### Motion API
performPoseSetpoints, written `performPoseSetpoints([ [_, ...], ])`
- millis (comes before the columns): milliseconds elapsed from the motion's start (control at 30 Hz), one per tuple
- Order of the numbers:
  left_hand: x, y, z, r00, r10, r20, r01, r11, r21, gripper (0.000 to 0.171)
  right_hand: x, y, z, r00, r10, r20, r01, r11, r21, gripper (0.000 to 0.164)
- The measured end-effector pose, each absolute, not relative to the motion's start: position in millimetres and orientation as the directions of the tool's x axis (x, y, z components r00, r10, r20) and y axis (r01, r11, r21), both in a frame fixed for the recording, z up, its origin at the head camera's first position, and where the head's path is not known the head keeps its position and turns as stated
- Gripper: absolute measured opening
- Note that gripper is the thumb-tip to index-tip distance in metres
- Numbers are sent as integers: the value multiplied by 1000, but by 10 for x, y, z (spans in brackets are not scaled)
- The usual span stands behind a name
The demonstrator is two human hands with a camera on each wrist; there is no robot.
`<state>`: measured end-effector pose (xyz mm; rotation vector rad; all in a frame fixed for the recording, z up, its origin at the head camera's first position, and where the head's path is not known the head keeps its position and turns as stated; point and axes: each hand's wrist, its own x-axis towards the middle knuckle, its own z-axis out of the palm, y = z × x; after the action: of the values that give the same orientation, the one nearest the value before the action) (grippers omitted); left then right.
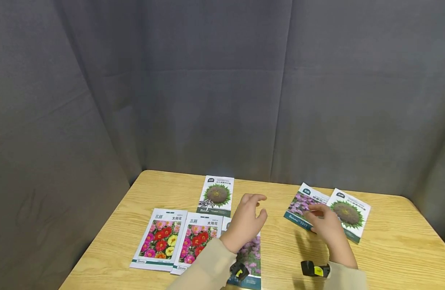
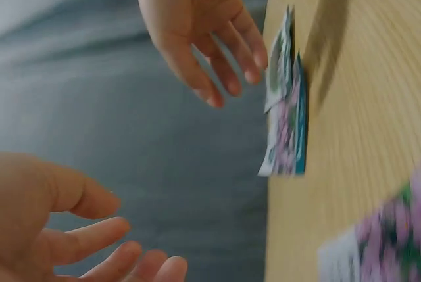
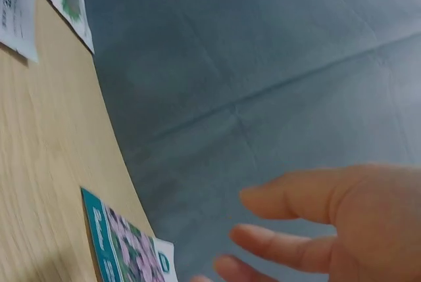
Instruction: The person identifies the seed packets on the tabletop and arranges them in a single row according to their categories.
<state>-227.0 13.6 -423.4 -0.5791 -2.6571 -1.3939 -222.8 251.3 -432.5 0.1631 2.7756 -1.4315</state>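
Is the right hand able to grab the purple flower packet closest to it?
Probably yes: the right hand looks empty, held just off the purple flower packet, and I see nothing standing between them. It would likely just reach down.

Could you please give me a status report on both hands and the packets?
Left hand and right hand empty, hovering above table. Four packets lie on the left, two packets on the right. Nothing visibly blocking either hand.

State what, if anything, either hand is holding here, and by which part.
Nothing is held: the left hand and right hand are both empty above the table, where the packets lie.
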Motion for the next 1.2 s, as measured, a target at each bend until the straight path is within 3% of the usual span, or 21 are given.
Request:
performPoseSetpoints([
  [333,-2593,625,-4491,-956,286,62,175,387,905,41,-2238,2822,-4396,-967,190,-167,251,627,-737,64],
  [733,-2778,907,-4743,-968,236,-81,13,371,929,37,-2266,2879,-4540,-941,199,-273,337,507,-793,57],
  [1200,-2775,989,-4752,-959,253,-124,-42,305,951,34,-2303,2943,-4701,-942,274,-194,319,554,-769,47],
])
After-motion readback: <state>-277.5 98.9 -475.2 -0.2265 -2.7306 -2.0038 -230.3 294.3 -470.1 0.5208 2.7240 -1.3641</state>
